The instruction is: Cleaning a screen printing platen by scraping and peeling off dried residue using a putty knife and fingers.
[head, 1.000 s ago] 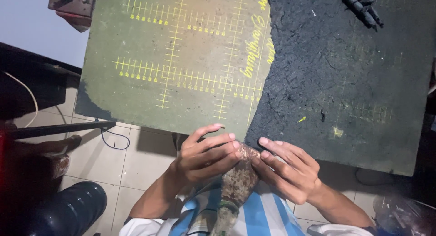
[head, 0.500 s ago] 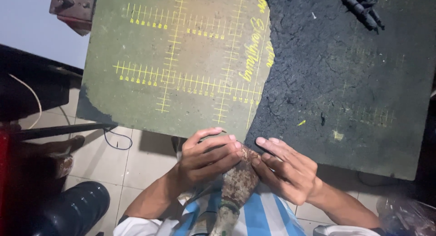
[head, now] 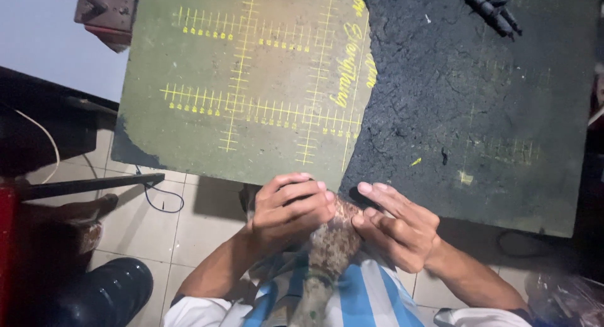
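Seen from above, at the near edge of a worn green cutting mat with yellow ruled grid lines (head: 251, 94). Left hand (head: 290, 208) curled over the far end of a mottled brown, rough-textured, elongated piece (head: 330, 248), fingers folded down and pressed onto its top left side. Right hand (head: 397, 229) just right of it, fingers spread and slanted toward the same far end, fingertips touching or all but touching the piece; a true pinch cannot be told. Long axis of the brown piece running near to far, from the blue-and-white striped shirt (head: 365, 298) up to the mat's edge, slightly tilted right at the far end. Piece lying between both hands, below the left palm and to the left of the right fingers; left hand the nearer and more fully closed on it. Right of the green mat, a dark, cracked black work surface (head: 478, 100), with dark metal bits (head: 494, 12) at its far right corner. Tiled floor and a black shoe (head: 110, 295) at near left.
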